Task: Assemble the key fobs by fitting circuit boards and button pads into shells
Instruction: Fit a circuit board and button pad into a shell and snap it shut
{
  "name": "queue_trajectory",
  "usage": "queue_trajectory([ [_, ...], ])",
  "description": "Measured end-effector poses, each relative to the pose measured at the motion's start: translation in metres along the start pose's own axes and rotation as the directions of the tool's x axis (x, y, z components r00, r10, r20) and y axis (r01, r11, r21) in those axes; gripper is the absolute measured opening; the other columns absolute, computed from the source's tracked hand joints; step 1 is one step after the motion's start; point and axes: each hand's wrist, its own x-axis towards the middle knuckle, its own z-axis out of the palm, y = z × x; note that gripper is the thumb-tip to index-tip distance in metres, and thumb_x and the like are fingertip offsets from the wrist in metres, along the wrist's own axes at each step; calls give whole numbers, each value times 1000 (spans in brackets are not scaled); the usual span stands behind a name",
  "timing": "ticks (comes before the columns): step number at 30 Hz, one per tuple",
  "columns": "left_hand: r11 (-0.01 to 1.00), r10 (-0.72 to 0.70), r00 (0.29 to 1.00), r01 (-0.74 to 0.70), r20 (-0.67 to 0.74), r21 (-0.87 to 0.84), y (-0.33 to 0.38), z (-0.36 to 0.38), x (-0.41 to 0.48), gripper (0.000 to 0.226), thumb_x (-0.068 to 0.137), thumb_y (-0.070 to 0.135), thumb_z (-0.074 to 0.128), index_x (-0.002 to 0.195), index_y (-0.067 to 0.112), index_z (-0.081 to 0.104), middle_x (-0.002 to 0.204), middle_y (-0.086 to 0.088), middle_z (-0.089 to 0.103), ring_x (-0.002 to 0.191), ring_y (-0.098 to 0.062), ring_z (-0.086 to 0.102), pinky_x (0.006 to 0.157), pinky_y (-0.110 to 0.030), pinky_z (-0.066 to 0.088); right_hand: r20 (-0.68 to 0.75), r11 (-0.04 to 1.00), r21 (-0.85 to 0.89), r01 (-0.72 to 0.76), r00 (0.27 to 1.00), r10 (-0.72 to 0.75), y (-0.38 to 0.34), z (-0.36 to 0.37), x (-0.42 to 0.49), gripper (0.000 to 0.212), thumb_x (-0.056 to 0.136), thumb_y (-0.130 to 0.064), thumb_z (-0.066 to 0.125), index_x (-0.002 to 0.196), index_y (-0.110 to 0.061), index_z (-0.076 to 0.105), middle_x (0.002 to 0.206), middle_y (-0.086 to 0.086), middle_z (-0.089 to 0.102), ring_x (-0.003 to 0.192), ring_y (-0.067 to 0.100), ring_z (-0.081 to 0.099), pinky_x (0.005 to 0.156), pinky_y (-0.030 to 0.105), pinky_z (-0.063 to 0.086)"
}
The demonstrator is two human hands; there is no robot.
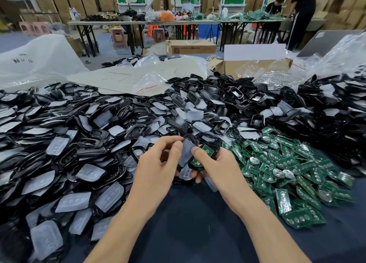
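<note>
Left hand: fingers pinch a button pad against the shell.
Right hand: grips the shell, circuit board inside.
Next: likely seating the pad squarely over the board.

1 open cardboard box holds clear plastic bags.

A glossy black shell, an open frame, is tilted above the dark worktop with a green circuit board seated inside it. A translucent white button pad stands on edge just left of the shell, touching it. Further left sprawls a heap of shells and pads. Right of the shell lies a pile of green boards.
</note>
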Motion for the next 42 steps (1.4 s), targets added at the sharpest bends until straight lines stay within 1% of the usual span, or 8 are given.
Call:
queue_trajectory([
  [7,996,53,998,-51,-29,70,-3,1,2,10,97,33,61,97,41,68,74,15,67,64,-5,58,68,-48,58,-6,999,-38,24,1000,-24,-1,0,-1,21,99,-16,63,91,4,65,64,5,67,53,18,65,47,24,50],
  [9,994,68,997,-64,-43,87,-5,1,2,11,97,33,61,96,41,69,73,15,68,63,-4,59,67,-44,59,-18,998,-59,26,999,-27,0,1,-1,21,98,-16,63,89,4,64,62,4,66,52,18,65,47,24,50],
  [13,951,189,979,-165,-70,260,-7,-1,1,12,98,30,60,93,35,70,77,20,65,62,-1,58,59,-10,43,-18,996,-83,32,999,-33,-1,2,-2,22,98,-15,63,75,-14,63,60,-1,65,52,18,65,47,25,50],
  [19,862,301,952,-246,-57,444,-4,-3,-1,22,95,38,53,91,24,70,82,16,63,66,-10,59,62,-38,53,-30,990,-135,47,998,-51,1,2,-3,28,94,-17,66,68,-24,65,61,2,67,51,18,68,47,24,51],
  [24,800,308,951,-240,-32,551,-4,-3,-1,16,93,31,58,92,21,71,83,16,62,62,-11,54,61,-39,53,-45,966,-252,54,997,-67,6,1,-3,19,92,-23,67,76,-15,61,60,3,68,54,21,70,48,24,51],
  [32,959,106,994,-101,-5,266,-7,-3,0,14,98,29,57,101,35,70,78,20,67,70,-2,62,64,-9,44,-35,981,-192,36,998,-43,5,0,0,23,96,-15,62,82,3,64,68,15,71,52,19,68,49,27,52],
  [38,981,47,994,-64,99,184,-8,-2,1,25,98,31,61,98,55,61,86,19,71,73,-11,68,71,-43,58,-26,995,-88,48,998,-50,2,-1,0,26,98,-11,61,72,-13,66,59,5,67,51,18,65,46,24,50],
  [42,984,45,996,-57,78,170,-10,-2,3,17,97,33,60,100,50,62,83,14,72,72,-14,69,72,-44,58,-8,998,-43,46,999,-46,6,-3,2,9,99,-18,64,95,-12,70,67,1,69,57,17,67,48,24,50],
])
